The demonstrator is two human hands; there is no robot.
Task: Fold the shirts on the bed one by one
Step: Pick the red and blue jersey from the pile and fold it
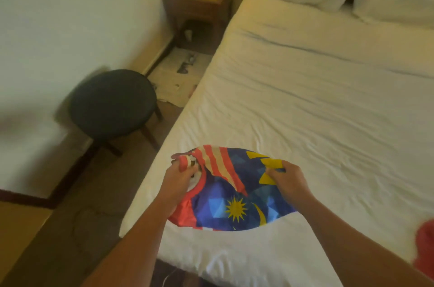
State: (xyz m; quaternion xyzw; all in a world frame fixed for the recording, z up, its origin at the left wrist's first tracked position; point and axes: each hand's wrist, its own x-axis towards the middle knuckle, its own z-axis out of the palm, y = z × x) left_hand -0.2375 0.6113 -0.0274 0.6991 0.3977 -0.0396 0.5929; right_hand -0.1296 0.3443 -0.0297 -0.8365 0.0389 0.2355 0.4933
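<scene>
We pinch the bright shirt (232, 192) with our left hand (180, 177) and right hand (290, 177), each grip tight, to spread it flat on the bed (305, 89).

You see only a sliver of the red garment (425, 246), cut off by the right edge; the stool (112, 103) is motion-blurred, and the small items on the nightstand (199, 2) are too indistinct to identify
</scene>
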